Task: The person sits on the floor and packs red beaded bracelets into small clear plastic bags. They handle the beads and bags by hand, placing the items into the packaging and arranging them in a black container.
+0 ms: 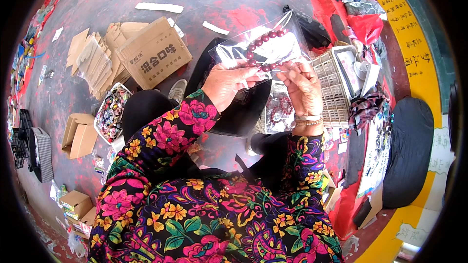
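A clear plastic bag with a dark red bead bracelet in it is held up between my two hands. My left hand pinches its lower left side between thumb and fingers. At the lower right, my right hand grips the bag's edge with its fingers bent. The beads curve in an open arc above my fingertips; their lower end lies close to both hands. Below my right hand, more dark red beads lie in clear plastic in a light basket. A black seat is under the bag.
Flattened cardboard boxes lie on the floor ahead to the left. A white bin full of small colourful items stands by my left knee, beside an open carton. A beige plastic crate stands at the right, near a black stool.
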Demonstrator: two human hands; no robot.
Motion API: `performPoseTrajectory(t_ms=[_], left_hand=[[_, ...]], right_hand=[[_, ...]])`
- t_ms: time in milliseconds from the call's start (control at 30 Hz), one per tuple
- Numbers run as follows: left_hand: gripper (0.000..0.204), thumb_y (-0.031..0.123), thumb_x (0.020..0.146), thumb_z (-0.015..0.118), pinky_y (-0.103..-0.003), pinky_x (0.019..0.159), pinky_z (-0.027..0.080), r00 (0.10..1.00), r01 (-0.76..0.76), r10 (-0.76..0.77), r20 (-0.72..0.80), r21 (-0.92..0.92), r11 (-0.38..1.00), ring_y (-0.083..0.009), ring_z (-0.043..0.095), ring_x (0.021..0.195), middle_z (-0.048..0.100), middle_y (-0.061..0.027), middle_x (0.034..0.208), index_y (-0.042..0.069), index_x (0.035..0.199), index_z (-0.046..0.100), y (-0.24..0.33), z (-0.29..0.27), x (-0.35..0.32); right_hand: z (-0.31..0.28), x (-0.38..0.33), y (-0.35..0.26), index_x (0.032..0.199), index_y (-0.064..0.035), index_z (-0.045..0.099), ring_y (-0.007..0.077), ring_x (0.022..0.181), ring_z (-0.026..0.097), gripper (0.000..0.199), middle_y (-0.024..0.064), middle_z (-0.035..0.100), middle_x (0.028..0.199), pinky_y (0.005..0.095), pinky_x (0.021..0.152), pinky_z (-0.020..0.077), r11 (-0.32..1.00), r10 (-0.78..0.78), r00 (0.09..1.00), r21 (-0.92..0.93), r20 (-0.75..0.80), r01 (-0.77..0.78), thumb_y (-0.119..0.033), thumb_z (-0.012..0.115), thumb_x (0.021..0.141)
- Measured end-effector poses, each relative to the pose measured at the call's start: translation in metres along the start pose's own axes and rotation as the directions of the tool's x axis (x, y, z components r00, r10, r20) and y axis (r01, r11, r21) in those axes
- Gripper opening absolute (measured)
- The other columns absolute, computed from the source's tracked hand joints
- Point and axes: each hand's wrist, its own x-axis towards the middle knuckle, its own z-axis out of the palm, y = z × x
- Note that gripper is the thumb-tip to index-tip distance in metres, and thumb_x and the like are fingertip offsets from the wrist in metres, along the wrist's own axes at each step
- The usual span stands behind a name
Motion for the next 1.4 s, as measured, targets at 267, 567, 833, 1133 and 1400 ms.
performPoseTrajectory(t_ms=[267, 567, 833, 1133, 1400], left_hand=[[0.018, 0.008, 0.084, 0.061, -0.025, 0.071, 0.048, 0.996, 0.080, -0.080, 0.030, -0.004, 0.997, -0.0191, 0.064, 0.085, 0.065, -0.0104, 0.093, -0.001, 0.099, 0.059, -0.010, 0.000, 0.002], [0.029, 0.012, 0.084, 0.061, -0.028, 0.078, 0.048, 0.987, 0.145, -0.142, 0.077, -0.043, 0.988, -0.0203, 0.062, 0.091, 0.063, -0.0127, 0.098, -0.002, 0.109, 0.054, -0.016, 0.000, 0.001], [0.038, 0.032, 0.086, 0.060, -0.039, 0.093, 0.038, 0.983, 0.165, -0.166, -0.081, -0.009, 0.986, -0.0227, 0.048, 0.113, 0.053, -0.0110, 0.118, 0.010, 0.115, 0.051, -0.012, -0.013, 0.007], [0.044, 0.027, 0.090, 0.053, -0.038, 0.097, 0.037, 0.894, 0.221, -0.224, 0.389, 0.054, 0.974, -0.0247, 0.050, 0.114, 0.054, -0.0125, 0.119, -0.002, 0.122, 0.048, -0.001, -0.009, 0.010], [0.035, 0.018, 0.093, 0.048, -0.039, 0.087, 0.045, 0.932, 0.282, -0.268, 0.246, -0.024, 0.959, -0.0249, 0.056, 0.104, 0.056, -0.0160, 0.114, -0.003, 0.120, 0.049, -0.001, -0.009, 0.005]], right_hand=[[-0.007, 0.005, 0.019, 0.108, -0.0002, 0.056, 0.0304, 0.094, 0.062, 0.023, 0.0123, 0.064, 0.099, 0.0393, 0.080, 0.0519, 0.980, -0.012, 1.000, 0.199, -0.008, 0.014, -0.014, 0.052, 0.090], [-0.004, 0.006, 0.019, 0.117, 0.0020, 0.048, 0.0324, 0.096, 0.061, 0.032, 0.0198, 0.060, 0.105, 0.0354, 0.076, 0.0522, 0.977, -0.006, 1.000, 0.214, -0.014, 0.009, -0.019, 0.045, 0.094], [-0.024, 0.008, -0.005, 0.113, 0.0048, 0.048, 0.0331, 0.093, 0.061, 0.034, 0.0227, 0.059, 0.106, 0.0385, 0.078, 0.0498, 0.999, 0.002, 0.996, -0.035, -0.089, -0.005, -0.023, 0.040, 0.095], [-0.006, 0.000, -0.002, 0.110, 0.0052, 0.051, 0.0307, 0.083, 0.064, 0.033, 0.0225, 0.063, 0.094, 0.0352, 0.072, 0.0506, 0.949, 0.305, 0.946, -0.120, 0.110, -0.292, -0.023, 0.042, 0.095], [-0.007, 0.005, 0.011, 0.093, -0.0007, 0.062, 0.0113, 0.065, 0.059, 0.028, 0.0062, 0.064, 0.081, 0.0224, 0.054, 0.0479, 0.914, 0.249, 0.961, -0.299, -0.120, -0.275, -0.027, 0.053, 0.091]])
